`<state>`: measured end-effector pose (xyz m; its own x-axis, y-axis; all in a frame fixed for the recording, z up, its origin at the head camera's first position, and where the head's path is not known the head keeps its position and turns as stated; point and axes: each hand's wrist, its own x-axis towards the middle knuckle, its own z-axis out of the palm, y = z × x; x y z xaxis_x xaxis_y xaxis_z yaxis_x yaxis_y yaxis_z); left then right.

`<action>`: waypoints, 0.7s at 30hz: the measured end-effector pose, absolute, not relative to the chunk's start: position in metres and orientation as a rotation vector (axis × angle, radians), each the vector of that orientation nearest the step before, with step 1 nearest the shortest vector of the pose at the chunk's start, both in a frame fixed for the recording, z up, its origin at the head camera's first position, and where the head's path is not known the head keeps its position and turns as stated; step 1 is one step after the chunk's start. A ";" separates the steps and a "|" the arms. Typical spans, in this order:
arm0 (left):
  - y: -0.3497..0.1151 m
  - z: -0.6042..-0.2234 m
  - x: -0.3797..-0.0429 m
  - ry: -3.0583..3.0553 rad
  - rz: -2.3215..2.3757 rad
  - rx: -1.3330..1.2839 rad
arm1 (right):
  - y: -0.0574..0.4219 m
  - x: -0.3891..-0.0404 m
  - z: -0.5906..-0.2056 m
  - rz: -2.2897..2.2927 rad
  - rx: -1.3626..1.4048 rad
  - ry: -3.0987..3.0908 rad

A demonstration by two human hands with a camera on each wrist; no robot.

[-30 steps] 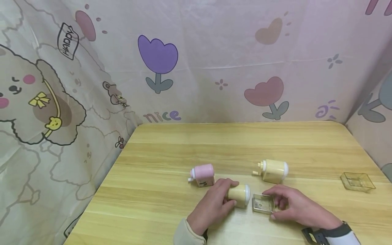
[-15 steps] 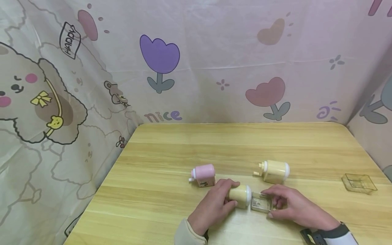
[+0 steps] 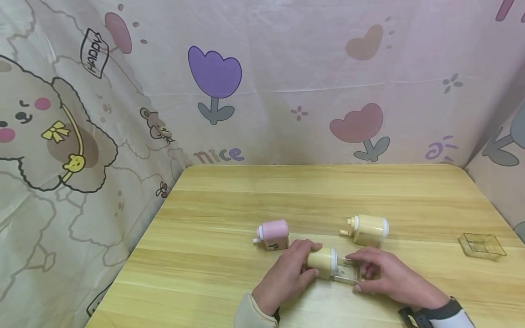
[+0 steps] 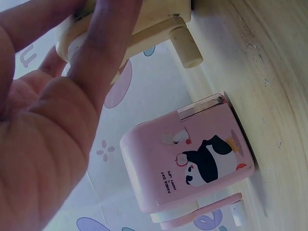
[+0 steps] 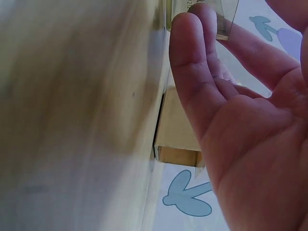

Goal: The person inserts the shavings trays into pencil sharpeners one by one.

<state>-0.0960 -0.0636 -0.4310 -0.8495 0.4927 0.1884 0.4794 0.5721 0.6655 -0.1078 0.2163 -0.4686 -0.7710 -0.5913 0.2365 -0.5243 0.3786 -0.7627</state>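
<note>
My left hand (image 3: 285, 275) grips a yellow crank pencil sharpener (image 3: 321, 263) that lies low on the table, its white-rimmed end facing right. In the left wrist view the crank knob (image 4: 186, 50) of this sharpener sticks out beyond the fingers. Between thumb and fingertips, my right hand (image 3: 387, 277) pinches a clear yellowish shavings drawer (image 3: 346, 273). The drawer's left end meets the sharpener's right side and seems partly inside it. Just behind my left hand stands a pink sharpener (image 3: 275, 233) with a panda print, its own drawer (image 4: 202, 107) in place.
A second yellow sharpener (image 3: 369, 229) stands behind my right hand; the right wrist view shows a hollow slot (image 5: 178, 156) at its base. Another clear drawer (image 3: 481, 246) lies near the right edge of the wooden table (image 3: 213, 273). Printed cloth (image 3: 279, 54) hangs behind and at both sides.
My right hand has slid left with the drawer, closing the gap to the sharpener, and less of the drawer shows. My left hand keeps its grip in nearly the same place.
</note>
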 end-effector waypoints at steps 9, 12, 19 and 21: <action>-0.063 -0.431 -0.096 2.768 1.167 0.855 | 0.211 -0.109 -0.470 -1.354 -1.065 2.561; -0.063 -0.431 -0.096 2.762 1.178 0.845 | 0.210 -0.109 -0.470 -1.360 -1.088 2.562; -0.062 -0.431 -0.096 2.756 1.184 0.825 | 0.208 -0.109 -0.470 -1.351 -1.062 2.561; -0.063 -0.431 -0.096 2.754 1.186 0.827 | 0.208 -0.108 -0.469 -1.349 -1.049 2.558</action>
